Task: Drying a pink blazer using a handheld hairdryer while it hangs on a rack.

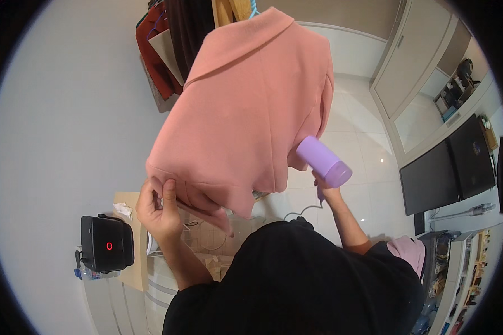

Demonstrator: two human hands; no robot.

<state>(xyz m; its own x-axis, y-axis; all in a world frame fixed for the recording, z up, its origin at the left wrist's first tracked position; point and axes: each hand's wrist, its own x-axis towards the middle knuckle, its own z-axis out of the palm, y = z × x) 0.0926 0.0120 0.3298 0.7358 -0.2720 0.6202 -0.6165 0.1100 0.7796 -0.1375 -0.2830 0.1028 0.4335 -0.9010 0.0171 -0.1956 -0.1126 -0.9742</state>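
Observation:
A pink collared coat (239, 113) hangs in front of me from a light-blue hanger (253, 9), its plain outer side towards me. My left hand (161, 209) pinches the coat's lower left edge between thumb and fingers and holds the cloth out to the left. In my right hand (327, 190) is a lilac handheld appliance (322, 159), shaped like a hair dryer. Its barrel points up and left at the coat's lower right part; whether it touches the cloth I cannot tell. A grey cord (304, 210) runs from the handle.
More clothes (155, 46) hang behind the coat at upper left. On a wooden shelf (139, 251) at left stand a black device (107, 243) with a red ring and a crumpled tissue (123, 209). To the right are a mirrored wardrobe (410, 63), a dark television-like panel (431, 173) and stocked shelves (457, 280).

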